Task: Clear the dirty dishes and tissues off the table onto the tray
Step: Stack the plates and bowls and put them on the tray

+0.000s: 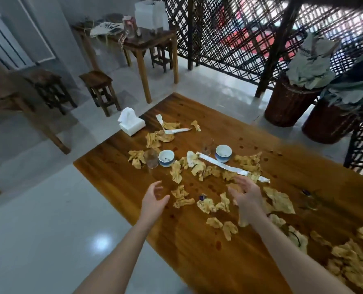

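Tissues (206,205): crumpled, yellowish, scattered over most of the table (182,247). Loose ones mid-table, thicker heap (350,264) at the table's near-right edge, a few more twd its far end.

2 blue/white cups, both upright, mid-table. Left cup (166,158) sits nearer the table's left edge, w/ a clear glass (151,159) touching or just beside it on the left, can't tell which. Right cup (223,153) is closer to table centre, 2nd clear glass (207,145) just beside it on the far side. Long white paper strip (229,167) lies flat btwn the cups and runs twd the table's right side, over some tissues. Shorter white strip (177,130) further up the table. Another glass (310,201) near the table's right edge, blurry.

Left hand (154,198): above the table's left edge, fingers spread and lightly bent, palm inward, holding nothing. Right hand (245,193): above mid-table over the tissues, fingers spread, palm facing the left hand, nothing pinched. Can't tell if it touches the tissues under it.

White tissue box (132,124) on the table's far-left corner, sheet sticking up. Dark drip spots (218,244) on the wood.

Off the table: 2 wicker baskets (288,102) w/ big leaves past its right side, lattice screen (229,28) beyond its far end, stool (100,90) and a cluttered side table (134,43) off to its far left.
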The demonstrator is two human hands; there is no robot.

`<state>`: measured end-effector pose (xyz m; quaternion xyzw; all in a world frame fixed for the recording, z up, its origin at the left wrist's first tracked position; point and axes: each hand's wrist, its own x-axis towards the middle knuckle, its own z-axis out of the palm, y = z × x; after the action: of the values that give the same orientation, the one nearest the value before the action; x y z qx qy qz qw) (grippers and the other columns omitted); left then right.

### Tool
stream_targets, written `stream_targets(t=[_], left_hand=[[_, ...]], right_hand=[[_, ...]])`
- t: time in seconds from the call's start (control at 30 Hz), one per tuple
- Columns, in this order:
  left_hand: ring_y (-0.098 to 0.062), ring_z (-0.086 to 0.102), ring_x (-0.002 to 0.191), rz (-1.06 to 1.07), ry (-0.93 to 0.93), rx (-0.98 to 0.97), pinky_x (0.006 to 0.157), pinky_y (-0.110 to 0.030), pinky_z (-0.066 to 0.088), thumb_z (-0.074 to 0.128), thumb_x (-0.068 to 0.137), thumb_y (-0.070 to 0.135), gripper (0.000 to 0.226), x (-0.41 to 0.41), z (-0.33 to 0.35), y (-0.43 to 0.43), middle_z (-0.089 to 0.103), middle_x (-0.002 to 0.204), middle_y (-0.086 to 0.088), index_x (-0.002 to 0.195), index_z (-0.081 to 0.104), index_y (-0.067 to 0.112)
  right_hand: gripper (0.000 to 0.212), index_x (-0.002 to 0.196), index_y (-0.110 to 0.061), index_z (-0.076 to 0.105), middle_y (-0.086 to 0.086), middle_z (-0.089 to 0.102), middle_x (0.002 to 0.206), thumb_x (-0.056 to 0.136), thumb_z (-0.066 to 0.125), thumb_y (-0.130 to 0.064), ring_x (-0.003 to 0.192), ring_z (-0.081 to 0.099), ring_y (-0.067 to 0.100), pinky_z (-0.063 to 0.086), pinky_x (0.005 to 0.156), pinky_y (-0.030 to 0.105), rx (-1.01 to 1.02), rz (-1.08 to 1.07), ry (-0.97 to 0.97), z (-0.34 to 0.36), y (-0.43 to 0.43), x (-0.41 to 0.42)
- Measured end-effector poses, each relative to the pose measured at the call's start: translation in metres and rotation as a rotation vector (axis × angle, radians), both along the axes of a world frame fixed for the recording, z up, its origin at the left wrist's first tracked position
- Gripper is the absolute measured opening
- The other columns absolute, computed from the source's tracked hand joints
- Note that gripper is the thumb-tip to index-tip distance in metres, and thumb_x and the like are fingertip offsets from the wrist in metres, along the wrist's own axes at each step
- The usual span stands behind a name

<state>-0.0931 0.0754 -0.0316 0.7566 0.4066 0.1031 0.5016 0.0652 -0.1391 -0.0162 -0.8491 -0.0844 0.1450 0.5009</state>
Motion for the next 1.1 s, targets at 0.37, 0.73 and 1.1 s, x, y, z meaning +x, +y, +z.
stream_targets(t=[0.37, 0.73, 1.1], left_hand=[[-0.02, 0.044, 0.131, -0.035, 0.074, -0.076, 0.107, -0.036, 0.038, 0.075, 0.081, 0.017, 0.073, 0.083, -0.065, 0.085, 0.044, 0.145, -0.005, 0.144, 0.036, 0.017], [-0.018, 0.048, 0.123, -0.134, 0.056, 0.018, 0.105, -0.039, 0.041, 0.086, 0.067, 0.026, 0.081, 0.143, -0.085, 0.136, 0.053, 0.128, 0.003, 0.136, 0.044, 0.018], [0.004, 0.046, 0.101, -0.209, -0.027, -0.002, 0.086, -0.012, 0.035, 0.091, 0.057, 0.025, 0.072, 0.165, -0.074, 0.147, 0.043, 0.11, 0.018, 0.114, 0.047, 0.035]], right_hand=[[0.038, 0.116, -0.022, 0.059, -0.011, 0.056, 0.102, 0.082, 0.073, -0.015, 0.088, 0.052, 0.0, 0.038, 0.064, 0.009, -0.122, -0.207, 0.047, -0.041, 0.03, 0.058], [0.06, 0.13, -0.021, 0.049, -0.009, 0.052, 0.121, 0.077, 0.077, -0.022, 0.112, 0.047, 0.008, 0.041, 0.091, 0.025, -0.109, -0.335, 0.123, -0.083, 0.097, 0.118], [0.079, 0.124, -0.026, 0.044, -0.007, 0.051, 0.114, 0.06, 0.09, -0.024, 0.103, 0.052, 0.012, 0.043, 0.071, 0.014, -0.089, -0.366, 0.131, -0.096, 0.129, 0.153]])
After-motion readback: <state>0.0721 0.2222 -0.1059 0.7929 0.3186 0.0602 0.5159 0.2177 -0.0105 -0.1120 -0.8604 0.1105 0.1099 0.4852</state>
